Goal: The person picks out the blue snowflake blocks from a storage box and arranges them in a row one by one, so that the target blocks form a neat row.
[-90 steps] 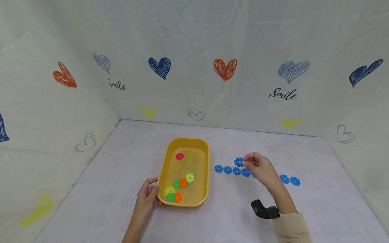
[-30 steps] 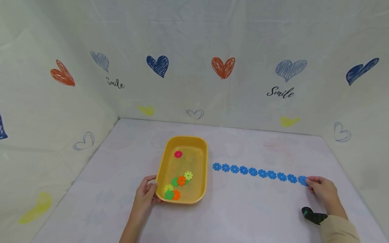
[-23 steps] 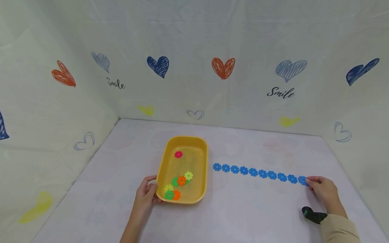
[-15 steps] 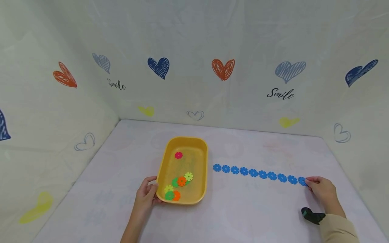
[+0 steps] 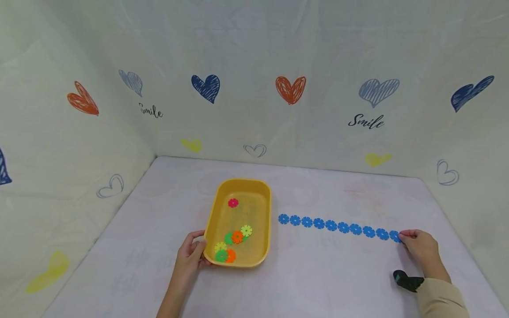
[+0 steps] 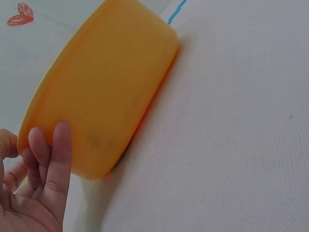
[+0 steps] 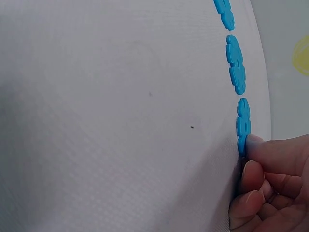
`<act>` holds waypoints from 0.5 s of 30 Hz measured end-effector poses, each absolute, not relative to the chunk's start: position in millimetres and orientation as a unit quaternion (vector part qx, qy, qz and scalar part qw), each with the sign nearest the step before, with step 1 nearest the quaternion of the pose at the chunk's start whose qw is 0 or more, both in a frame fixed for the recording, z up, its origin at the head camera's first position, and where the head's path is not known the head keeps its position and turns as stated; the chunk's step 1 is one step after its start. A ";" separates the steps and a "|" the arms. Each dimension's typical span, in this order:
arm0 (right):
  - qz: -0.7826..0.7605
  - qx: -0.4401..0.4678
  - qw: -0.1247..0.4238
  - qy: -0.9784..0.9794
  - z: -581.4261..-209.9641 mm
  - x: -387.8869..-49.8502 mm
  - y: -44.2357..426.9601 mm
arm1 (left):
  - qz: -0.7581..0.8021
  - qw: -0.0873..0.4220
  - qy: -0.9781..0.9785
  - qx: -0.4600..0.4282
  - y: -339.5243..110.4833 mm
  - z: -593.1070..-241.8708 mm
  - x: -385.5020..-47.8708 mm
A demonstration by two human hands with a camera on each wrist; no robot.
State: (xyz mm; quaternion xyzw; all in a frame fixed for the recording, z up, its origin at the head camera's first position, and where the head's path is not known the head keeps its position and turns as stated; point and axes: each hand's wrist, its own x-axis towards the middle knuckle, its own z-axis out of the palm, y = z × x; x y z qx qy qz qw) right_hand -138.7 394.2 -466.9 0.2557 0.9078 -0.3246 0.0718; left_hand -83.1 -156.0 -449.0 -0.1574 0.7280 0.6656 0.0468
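My left hand [image 5: 190, 255] grips the near left corner of a yellow plastic tray [image 5: 267, 247], thumb over the rim and fingers against the outer wall. In the left wrist view the tray [image 6: 106, 82] shows its outer side, with the fingers [image 6: 59, 159] pressed to it. Several blue snowflake discs [image 5: 331, 225] lie in a long row right of the tray. At the row's right end my right hand [image 5: 423, 249] pinches the edge of the last blue disc [image 5: 394, 236]. That disc [image 7: 243, 123] lies flat on the table in the right wrist view.
Inside the tray lie a pink disc [image 5: 233, 202], orange discs [image 5: 237, 237], green discs [image 5: 221, 255] and yellow discs [image 5: 246, 230]. A white cloth covers the table [image 5: 318, 274]. A heart-printed curtain [image 5: 254, 88] stands behind it. A black device [image 5: 406, 281] sits at the right wrist.
My right hand has carried a blue disc from above the row's middle to its right end and set it down there. It has since shifted only slightly. The left hand stays on the tray.
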 end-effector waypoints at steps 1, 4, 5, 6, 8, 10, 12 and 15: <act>-0.324 0.255 0.073 0.908 -466.9 -138.9 394.1 | 0.665 0.048 0.729 -0.155 -157.1 -449.4 -82.4; -0.321 0.252 0.073 0.910 -465.9 -139.0 393.5 | 0.666 0.052 0.730 -0.148 -161.1 -450.1 -81.1; -0.320 0.251 0.074 0.910 -465.3 -139.1 393.2 | 0.668 0.053 0.728 -0.145 -162.6 -450.2 -81.0; -0.320 0.251 0.074 0.910 -464.2 -138.6 393.2 | 0.667 0.055 0.729 -0.141 -164.0 -450.3 -81.0; -0.328 0.258 0.078 0.905 -463.5 -137.8 395.3 | 0.666 0.060 0.732 -0.130 -166.7 -449.8 -81.1; -0.350 0.270 0.082 0.893 -461.2 -136.3 397.2 | 0.661 0.072 0.738 -0.120 -170.1 -448.5 -81.0; -0.377 0.284 0.086 0.878 -459.7 -135.0 399.9 | 0.651 0.084 0.747 -0.107 -173.9 -446.5 -81.0; -0.411 0.297 0.088 0.857 -456.2 -132.5 401.8 | 0.637 0.088 0.761 -0.090 -180.7 -442.0 -82.0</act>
